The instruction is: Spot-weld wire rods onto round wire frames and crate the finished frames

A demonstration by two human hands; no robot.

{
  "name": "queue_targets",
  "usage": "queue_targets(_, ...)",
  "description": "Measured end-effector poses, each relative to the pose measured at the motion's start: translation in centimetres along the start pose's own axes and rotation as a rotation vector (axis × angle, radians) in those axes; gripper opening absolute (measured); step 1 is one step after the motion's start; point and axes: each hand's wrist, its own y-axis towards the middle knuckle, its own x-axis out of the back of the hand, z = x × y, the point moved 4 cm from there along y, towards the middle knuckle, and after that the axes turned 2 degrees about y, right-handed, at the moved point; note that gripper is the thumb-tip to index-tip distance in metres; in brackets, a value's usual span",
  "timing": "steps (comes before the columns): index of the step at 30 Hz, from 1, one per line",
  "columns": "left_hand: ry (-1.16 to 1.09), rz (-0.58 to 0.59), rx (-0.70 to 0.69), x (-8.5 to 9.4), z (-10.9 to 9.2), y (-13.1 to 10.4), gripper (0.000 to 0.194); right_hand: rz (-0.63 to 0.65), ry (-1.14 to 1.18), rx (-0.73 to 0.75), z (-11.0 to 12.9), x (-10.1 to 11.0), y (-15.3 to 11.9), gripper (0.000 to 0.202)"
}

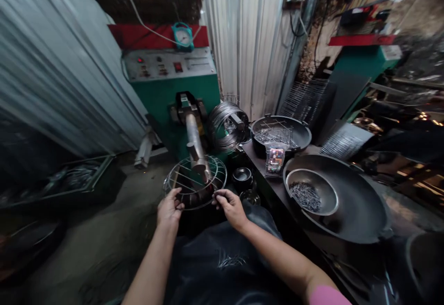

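A round metal wire rack [183, 193] with parallel bars sits at the tip of the metal arm [196, 145] of a green machine, which looks like a spot welder. My left hand [169, 209] is closed on the rack's near left rim, thumb and fingers around the wire. My right hand [229, 207] is pinched together beside the rack's right rim, close to the arm's tip. Whatever lies between its fingertips is too small to make out. Several short metal wire pieces [231, 261] lie on the dark apron [197, 282] over my lap.
A coil of wire [227, 127] hangs beside the machine. On the right bench stand a pan of wire pieces [277, 131], a phone [276, 159] and a wide black pan [364, 203] holding a bowl of short pieces [312, 194]. A green bin [81, 180] is at left.
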Motion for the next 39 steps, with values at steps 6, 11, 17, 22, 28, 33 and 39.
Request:
queue_targets(6,-0.12,-0.059,-0.028,-0.1,-0.1,-1.2,0.036,-0.008,-0.228,-0.001,-1.6,-1.9,1.5,0.017)
queue_targets(11,-0.173,-0.028,-0.045,-0.2,0.2,-0.9,0.036,0.004,-0.336,-0.005,-1.2,-1.5,1.7,0.018)
queue_targets(17,-0.218,-0.025,-0.026,-0.1,0.8,-0.5,0.037,0.016,-0.395,-0.014,-1.0,-1.6,1.7,0.02)
queue_targets(22,-0.188,-0.015,-0.039,0.0,0.6,-0.4,0.037,0.036,-0.409,-0.01,-1.6,-1.6,1.8,0.019)
queue_targets(28,-0.186,0.019,-0.082,-0.2,0.2,-0.1,0.036,0.045,-0.349,-0.02,-1.9,-1.7,2.2,0.018)
queue_targets(33,-0.188,0.037,-0.065,-0.6,0.2,0.1,0.036,0.039,-0.295,-0.031,-1.7,-1.8,2.2,0.02)
queue_targets(39,-0.179,0.044,-0.058,-1.3,-0.3,0.4,0.037,0.03,-0.288,-0.014,-1.1,-1.8,2.6,0.02)
